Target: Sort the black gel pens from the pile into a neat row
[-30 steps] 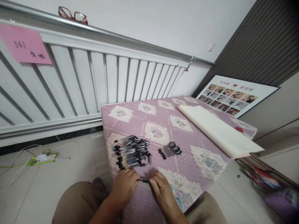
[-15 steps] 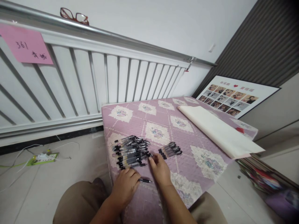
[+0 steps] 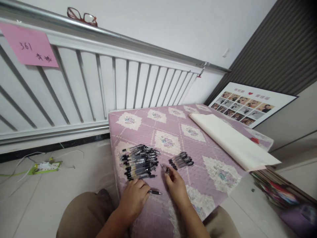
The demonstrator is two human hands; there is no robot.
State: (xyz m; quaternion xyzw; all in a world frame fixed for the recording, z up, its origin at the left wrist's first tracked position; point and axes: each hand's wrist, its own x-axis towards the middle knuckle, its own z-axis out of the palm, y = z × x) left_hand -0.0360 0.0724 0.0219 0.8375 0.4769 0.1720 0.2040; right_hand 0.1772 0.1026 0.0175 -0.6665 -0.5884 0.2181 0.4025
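My left hand (image 3: 135, 195) rests near the front edge of the cloth-covered surface with its fingers curled. From beneath it a black pen (image 3: 156, 192) sticks out to the right, tip outward. Just behind that hand lies a thick pile of black-and-clear pens (image 3: 140, 162), most of them pointing sideways. My right hand (image 3: 176, 185) has thumb and forefinger pinched on a pen, whose small pointed tip (image 3: 162, 166) shows beyond the fingers; the rest is hidden. Beyond the right hand, a smaller group of pens (image 3: 182, 160) lies side by side in a slanted row.
A purple floral cloth (image 3: 170, 124) covers the surface. On its right side lies a large cream sheet (image 3: 223, 140), with a photo board (image 3: 252, 104) behind. A white radiator (image 3: 131, 82) borders the back; a power strip (image 3: 46, 168) sits on the floor at left.
My right hand has drawn back a little from the pile, to the right and toward me, and a pen tip now shows at its fingers. The left hand has hardly moved.
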